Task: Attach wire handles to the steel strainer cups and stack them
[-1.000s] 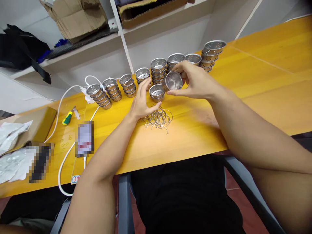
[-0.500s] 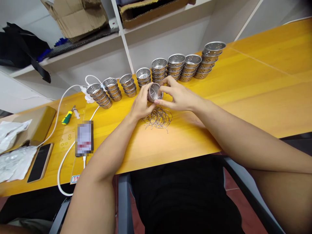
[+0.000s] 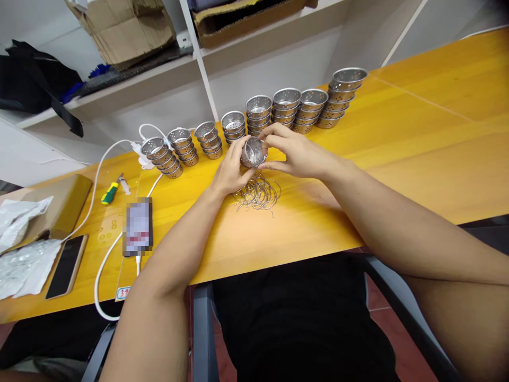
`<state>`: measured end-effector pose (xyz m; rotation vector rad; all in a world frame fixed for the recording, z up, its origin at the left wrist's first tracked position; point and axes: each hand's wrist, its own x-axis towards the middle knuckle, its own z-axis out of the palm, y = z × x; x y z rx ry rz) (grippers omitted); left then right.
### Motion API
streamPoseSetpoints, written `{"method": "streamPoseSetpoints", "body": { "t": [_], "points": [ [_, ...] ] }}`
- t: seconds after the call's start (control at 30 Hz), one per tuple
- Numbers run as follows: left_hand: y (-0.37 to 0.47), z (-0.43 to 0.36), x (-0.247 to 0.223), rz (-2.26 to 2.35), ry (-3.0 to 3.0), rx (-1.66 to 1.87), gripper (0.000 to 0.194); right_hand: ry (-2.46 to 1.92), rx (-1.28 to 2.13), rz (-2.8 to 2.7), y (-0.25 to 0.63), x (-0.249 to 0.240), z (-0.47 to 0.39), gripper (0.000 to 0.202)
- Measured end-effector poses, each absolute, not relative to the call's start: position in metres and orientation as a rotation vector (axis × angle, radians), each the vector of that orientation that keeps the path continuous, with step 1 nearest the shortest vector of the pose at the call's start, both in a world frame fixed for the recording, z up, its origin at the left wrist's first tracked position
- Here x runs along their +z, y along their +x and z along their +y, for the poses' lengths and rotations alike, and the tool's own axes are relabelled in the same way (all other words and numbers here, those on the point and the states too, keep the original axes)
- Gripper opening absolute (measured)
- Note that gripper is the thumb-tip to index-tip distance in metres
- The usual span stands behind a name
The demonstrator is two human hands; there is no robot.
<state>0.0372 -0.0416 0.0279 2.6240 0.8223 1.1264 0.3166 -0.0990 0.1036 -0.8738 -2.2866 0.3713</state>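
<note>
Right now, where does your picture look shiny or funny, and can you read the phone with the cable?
Head view: pale glare on the table in front of the wires; bright glints on the stacked cups; blocky squares over the plugged-in phone, so its screen can't be read; darkening in the top right corner.

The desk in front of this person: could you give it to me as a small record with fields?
held item: perforated metal cup, tilted
left hand: grip around the cup's side
right hand: fingers at the cup's rim
below the hands: pile of thin metal wires
back row: eight stacks of similar cups
left side: green-and-yellow handled tool, dark-screened phone, cardboard box
</note>
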Motion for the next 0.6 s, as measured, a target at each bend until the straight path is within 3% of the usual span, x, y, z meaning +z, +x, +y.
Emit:
{"method": "streamPoseSetpoints", "body": {
  "t": [0.27, 0.6],
  "points": [
    [0.0368, -0.0438, 0.0319, 0.802, 2.619, 1.113, 0.095, -0.857, 0.358, -2.279, 0.3171, 0.1038, -0.0972, 0.035],
    [0.0352, -0.0439, 0.0318, 0.832, 2.575, 1.198, 0.095, -1.044, 0.271, -2.133, 0.3147, 0.1129, -0.105, 0.063]
  ]
}}
